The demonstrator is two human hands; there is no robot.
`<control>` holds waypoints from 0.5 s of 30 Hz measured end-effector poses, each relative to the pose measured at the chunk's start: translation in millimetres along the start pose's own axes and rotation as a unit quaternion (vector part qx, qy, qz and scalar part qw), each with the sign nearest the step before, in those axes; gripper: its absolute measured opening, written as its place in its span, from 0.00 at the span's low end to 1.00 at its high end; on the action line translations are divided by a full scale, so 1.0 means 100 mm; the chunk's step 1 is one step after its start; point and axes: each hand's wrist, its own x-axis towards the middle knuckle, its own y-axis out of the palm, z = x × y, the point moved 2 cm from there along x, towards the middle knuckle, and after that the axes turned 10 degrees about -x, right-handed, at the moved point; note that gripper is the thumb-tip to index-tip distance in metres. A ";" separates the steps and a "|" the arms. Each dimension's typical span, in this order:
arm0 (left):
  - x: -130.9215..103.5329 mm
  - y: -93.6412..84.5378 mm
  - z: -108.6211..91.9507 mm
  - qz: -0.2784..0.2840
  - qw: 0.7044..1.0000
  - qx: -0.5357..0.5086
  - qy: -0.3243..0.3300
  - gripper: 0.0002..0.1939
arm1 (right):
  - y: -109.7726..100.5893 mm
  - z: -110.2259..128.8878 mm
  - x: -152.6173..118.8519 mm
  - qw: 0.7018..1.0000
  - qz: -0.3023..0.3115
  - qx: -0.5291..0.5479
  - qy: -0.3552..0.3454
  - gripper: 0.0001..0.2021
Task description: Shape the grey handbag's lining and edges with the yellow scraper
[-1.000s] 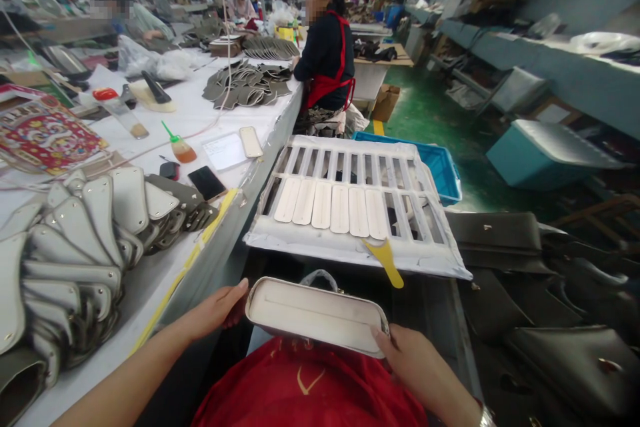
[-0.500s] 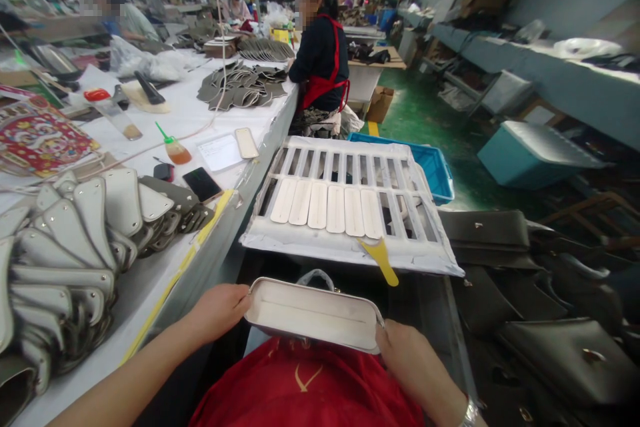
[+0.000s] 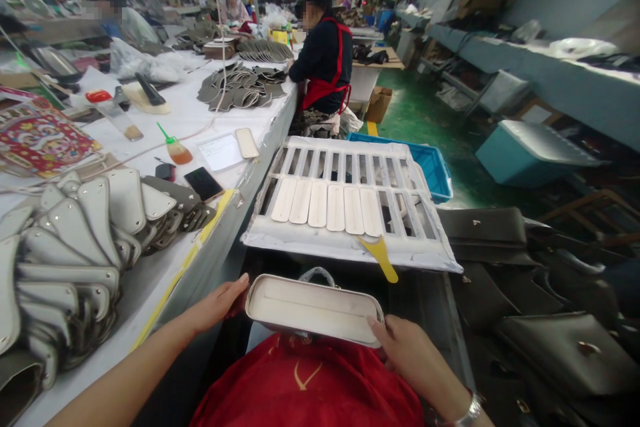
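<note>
A bag (image 3: 313,310) with a pale oblong panel facing up lies across my lap. A thin line runs along the panel, and a raised rim surrounds it. My left hand (image 3: 223,303) is at the bag's left end, fingers stretched out and loosened from the rim; whether the lower fingers touch the bag is hard to see. At the right end my right hand (image 3: 407,347) grips the bag, thumb on the panel's edge and the other fingers hidden beneath. A clear-wrapped loop (image 3: 319,273) sticks up behind the bag. Several cream oblong panels (image 3: 317,205) lie in a row on a white slatted rack (image 3: 420,250).
A yellow spatula (image 3: 383,259) hangs over the rack's front edge. On the left table are stacked grey pieces (image 3: 65,233), a phone (image 3: 203,183) and a glue bottle (image 3: 179,151). Dark bags (image 3: 555,353) pile up at right. A co-worker (image 3: 325,53) sits ahead.
My left hand has loosened from the bag's left corner, its fingers now straighter. My right thumb has moved onto the panel's edge. The bag has shifted slightly up and left.
</note>
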 end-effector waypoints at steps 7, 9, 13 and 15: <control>0.03 -0.02 -0.26 -0.026 0.957 0.287 0.003 0.17 | 0.00 0.06 -0.01 0.993 -0.024 -0.115 -0.006 0.18; 0.04 -0.01 -0.30 -0.035 0.947 0.320 -0.009 0.16 | 0.00 0.06 0.02 0.991 -0.022 -0.130 -0.028 0.17; 0.02 0.05 -0.31 -0.021 0.942 0.336 0.000 0.17 | -0.02 0.02 0.03 0.994 -0.031 -0.100 -0.041 0.19; 0.00 0.07 -0.22 -0.009 0.947 0.320 0.010 0.18 | -0.03 -0.02 -0.01 0.997 -0.032 -0.062 -0.038 0.19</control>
